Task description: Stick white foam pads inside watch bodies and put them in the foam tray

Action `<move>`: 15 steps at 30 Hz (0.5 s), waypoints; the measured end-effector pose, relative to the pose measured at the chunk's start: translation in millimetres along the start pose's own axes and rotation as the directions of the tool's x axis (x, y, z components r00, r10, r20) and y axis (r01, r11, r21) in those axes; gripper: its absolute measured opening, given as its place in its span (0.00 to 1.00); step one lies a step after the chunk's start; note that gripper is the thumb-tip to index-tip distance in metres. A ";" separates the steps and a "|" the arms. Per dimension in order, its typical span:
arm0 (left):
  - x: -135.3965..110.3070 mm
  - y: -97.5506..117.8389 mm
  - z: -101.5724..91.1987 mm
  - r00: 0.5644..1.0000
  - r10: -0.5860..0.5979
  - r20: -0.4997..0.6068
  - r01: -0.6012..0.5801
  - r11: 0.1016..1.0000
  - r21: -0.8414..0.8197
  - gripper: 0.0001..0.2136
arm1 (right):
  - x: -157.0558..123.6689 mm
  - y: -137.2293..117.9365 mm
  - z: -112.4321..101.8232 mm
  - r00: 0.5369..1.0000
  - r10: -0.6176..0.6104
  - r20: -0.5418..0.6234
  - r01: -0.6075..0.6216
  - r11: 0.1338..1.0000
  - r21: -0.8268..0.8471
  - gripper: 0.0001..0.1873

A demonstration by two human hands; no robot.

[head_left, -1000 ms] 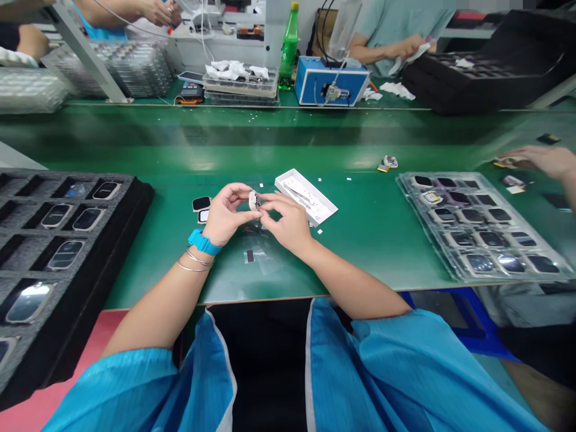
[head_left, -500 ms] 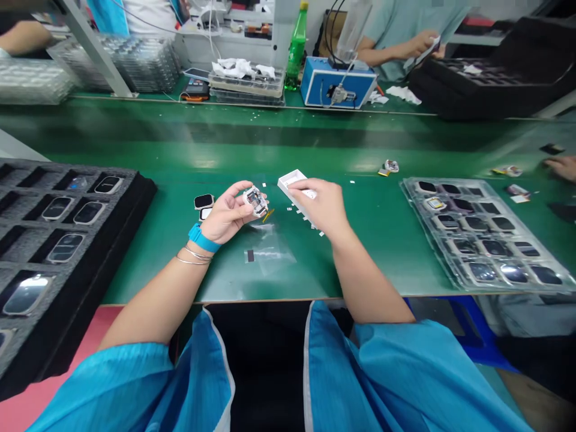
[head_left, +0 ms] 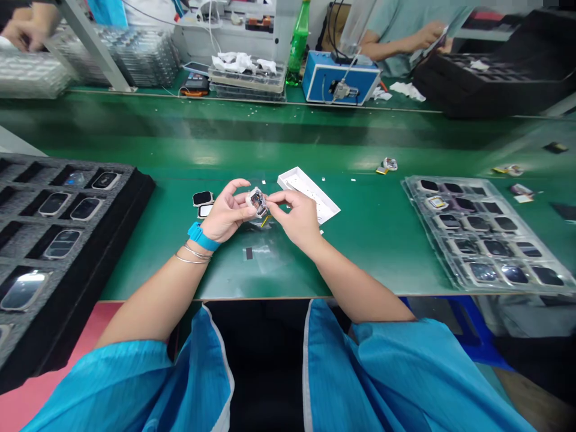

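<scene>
My L hand [head_left: 227, 211] & R hand [head_left: 294, 219] have fingertips clamped on 1 open smartwatch body [head_left: 257, 203]; 2 watch screens [head_left: 203, 198] just beside L, 1 white tray [head_left: 310, 195] by R.

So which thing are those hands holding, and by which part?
A small opened watch-like device, held by its edges: the left hand pinches one side, and the right hand pinches the other.
</scene>
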State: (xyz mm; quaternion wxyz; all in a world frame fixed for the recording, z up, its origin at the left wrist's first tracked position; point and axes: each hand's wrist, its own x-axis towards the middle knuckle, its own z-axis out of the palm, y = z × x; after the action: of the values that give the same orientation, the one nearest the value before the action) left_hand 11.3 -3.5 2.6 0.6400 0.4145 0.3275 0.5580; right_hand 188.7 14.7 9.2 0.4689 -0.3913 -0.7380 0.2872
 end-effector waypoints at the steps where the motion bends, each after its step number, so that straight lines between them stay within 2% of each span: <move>1: 0.2 -1.1 -0.3 1.000 -0.003 -0.006 0.003 1.000 0.000 0.33 | -0.9 0.9 1.2 0.998 -0.062 0.001 0.062 0.996 -0.067 0.05; 4: 1.0 -2.9 -1.4 0.999 -0.033 -0.024 0.033 0.999 -0.024 0.31 | -1.8 3.7 2.6 0.978 -0.206 0.037 0.209 0.945 -0.250 0.08; 6: 1.3 -2.3 -1.9 0.997 -0.066 -0.031 0.064 0.997 -0.053 0.30 | -0.8 4.9 1.1 0.968 -0.248 0.034 0.247 0.927 -0.283 0.07; 11: 0.3 1.6 -1.6 0.991 -0.134 -0.004 0.133 0.986 -0.099 0.25 | 0.1 0.3 -1.8 0.967 -0.250 -0.059 0.242 0.964 -0.111 0.04; 15: -0.3 -1.3 -1.6 0.985 -0.167 0.052 0.171 0.981 -0.094 0.25 | -2.3 -5.2 3.4 0.950 -0.301 -0.080 0.297 0.953 -0.052 0.03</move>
State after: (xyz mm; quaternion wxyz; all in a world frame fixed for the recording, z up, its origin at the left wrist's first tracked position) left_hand 10.4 -3.5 0.7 0.7115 0.3656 0.3197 0.5078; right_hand 184.6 9.8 11.0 0.5308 -0.2962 -0.7732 0.1810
